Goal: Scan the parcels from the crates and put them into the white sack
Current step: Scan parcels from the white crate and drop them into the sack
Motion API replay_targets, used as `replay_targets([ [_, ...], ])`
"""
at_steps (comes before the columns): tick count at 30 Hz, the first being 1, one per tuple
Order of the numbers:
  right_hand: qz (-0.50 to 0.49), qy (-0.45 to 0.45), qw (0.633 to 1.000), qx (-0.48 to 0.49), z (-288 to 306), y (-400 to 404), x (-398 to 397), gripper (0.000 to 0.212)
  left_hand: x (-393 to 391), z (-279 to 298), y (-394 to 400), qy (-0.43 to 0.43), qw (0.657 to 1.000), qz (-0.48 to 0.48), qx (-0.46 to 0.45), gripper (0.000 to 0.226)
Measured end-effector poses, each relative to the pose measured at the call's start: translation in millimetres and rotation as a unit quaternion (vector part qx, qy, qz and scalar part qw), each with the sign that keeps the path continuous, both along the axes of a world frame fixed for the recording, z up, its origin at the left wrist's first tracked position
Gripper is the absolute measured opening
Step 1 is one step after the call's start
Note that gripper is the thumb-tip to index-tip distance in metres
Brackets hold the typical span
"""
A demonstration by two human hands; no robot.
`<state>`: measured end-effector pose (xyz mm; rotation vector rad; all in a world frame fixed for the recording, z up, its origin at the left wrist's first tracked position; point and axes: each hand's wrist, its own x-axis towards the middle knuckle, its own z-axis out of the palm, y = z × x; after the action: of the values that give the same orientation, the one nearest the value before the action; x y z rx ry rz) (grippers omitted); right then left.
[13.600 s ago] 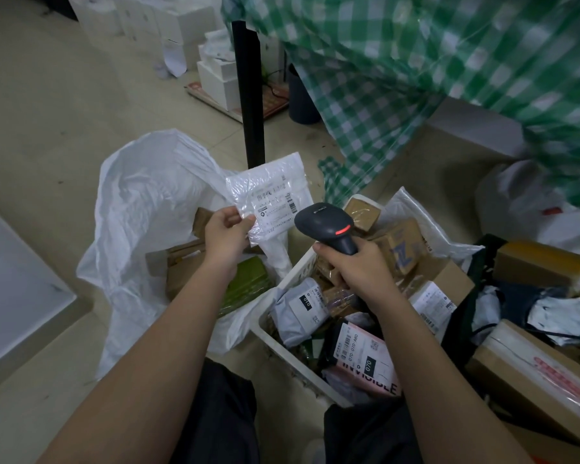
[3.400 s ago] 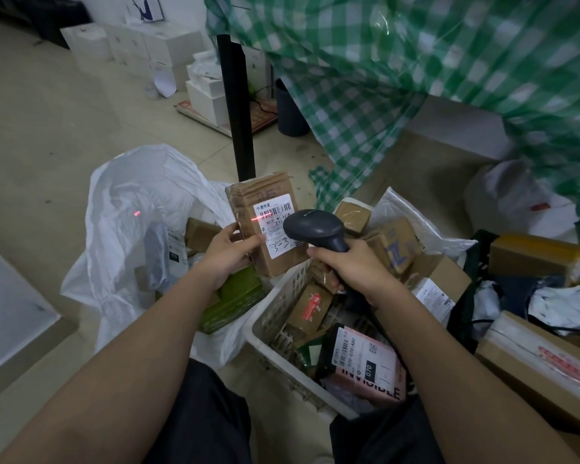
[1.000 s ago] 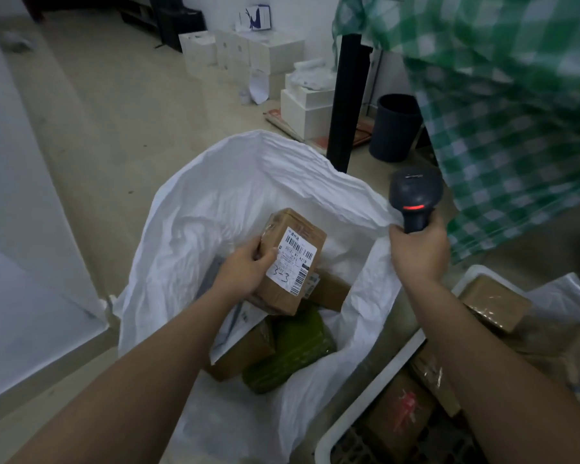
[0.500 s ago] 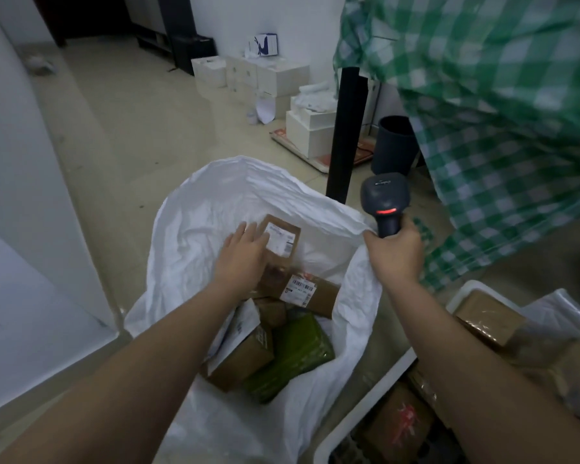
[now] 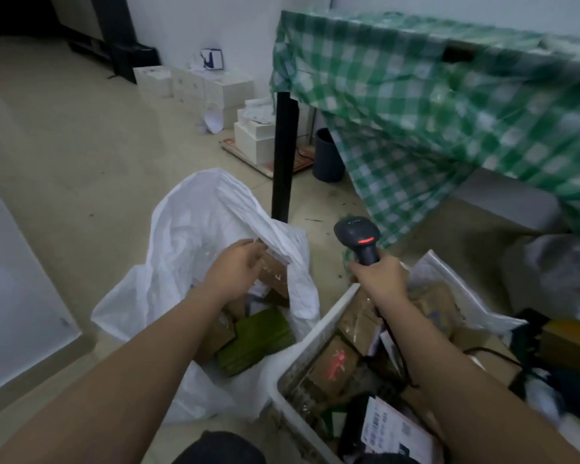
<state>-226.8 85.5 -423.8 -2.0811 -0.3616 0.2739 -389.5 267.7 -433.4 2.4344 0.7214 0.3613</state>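
Brown parcel (image 5: 275,274) lies just beyond left hand (image 5: 236,266).

White sack (image 5: 188,249) open, holding brown parcels (image 5: 275,272); crate (image 5: 302,349) alongside.

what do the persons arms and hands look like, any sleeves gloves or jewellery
Both forearms are bare right up to the bottom edge of the picture, so no sleeves show. The left hand and the right hand wear no gloves, and no watch, band or ring is visible on either wrist or on the fingers that show. Nothing is written or marked on them.
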Motion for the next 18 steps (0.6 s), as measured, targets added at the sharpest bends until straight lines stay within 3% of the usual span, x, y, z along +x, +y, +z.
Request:
replay_targets([
  [10, -0.106, 0.044, 0.992, -0.05, -12, -139, 0, 0.016, 77, -4, -112, 0.045, 0.986, -0.096, -0.129, 0.047],
  [18, -0.157, 0.089, 0.984, -0.005, -44, -154, 52, 0.015, 158, -43, -144, 0.06, 0.981, -0.105, -0.153, 0.048],
])
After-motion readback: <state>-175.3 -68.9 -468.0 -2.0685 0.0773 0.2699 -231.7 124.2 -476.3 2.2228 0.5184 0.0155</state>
